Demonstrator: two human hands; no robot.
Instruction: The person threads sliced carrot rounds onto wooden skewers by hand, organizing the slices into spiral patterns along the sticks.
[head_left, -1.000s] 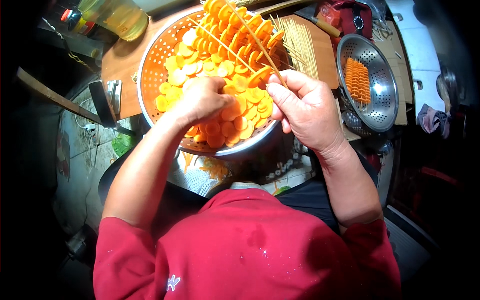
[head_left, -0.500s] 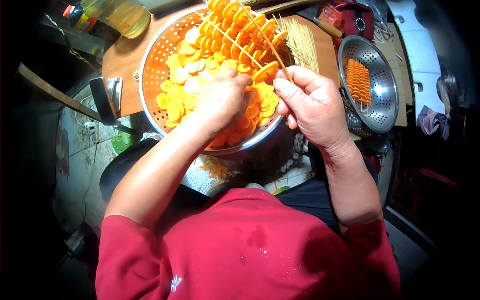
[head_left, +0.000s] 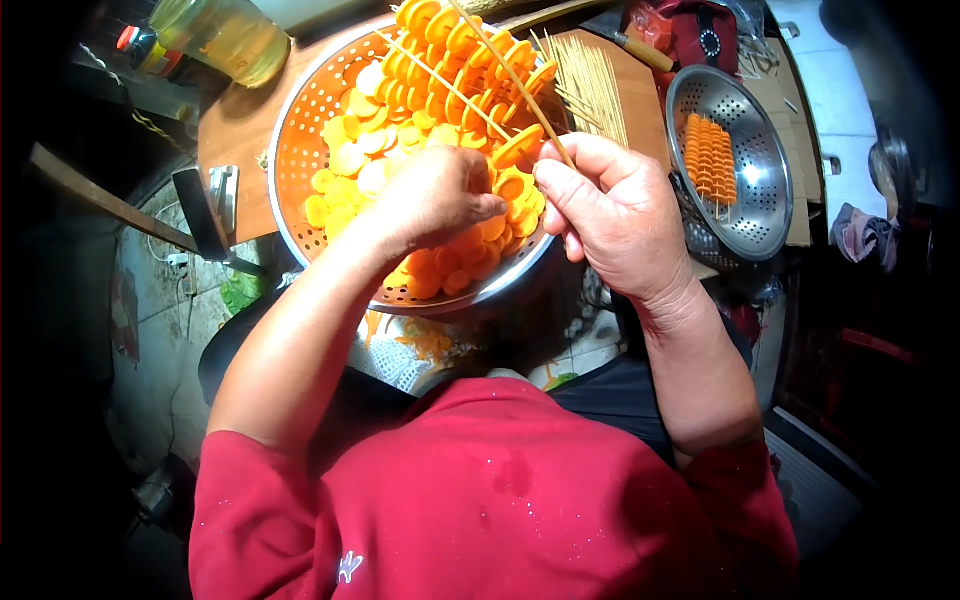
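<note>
Orange carrot slices (head_left: 345,190) are heaped in a large perforated metal colander (head_left: 283,180). My left hand (head_left: 440,195) is over the heap, its fingers closed; whatever is between them is hidden. On the right, my right hand (head_left: 620,205) pinches a bamboo skewer (head_left: 515,80) that slants up and away across the colander. A thinner stick (head_left: 440,80) runs roughly alongside, and one carrot slice (head_left: 518,148) sits just beside my right fingertips. Beyond, rows of threaded carrot slices (head_left: 465,50) lie at the colander's far side.
A smaller metal colander (head_left: 775,190) on the right holds finished-looking carrot skewers (head_left: 710,165). Loose bamboo sticks (head_left: 590,85) lie on the wooden table (head_left: 235,120). A jar of yellowish liquid (head_left: 230,40) stands far left, with a slicer-like metal tool (head_left: 225,190) nearby.
My left hand has shifted slightly, its fingers curling closer over the slices. My right hand keeps its grip on the skewer. The whole view has moved a little.
</note>
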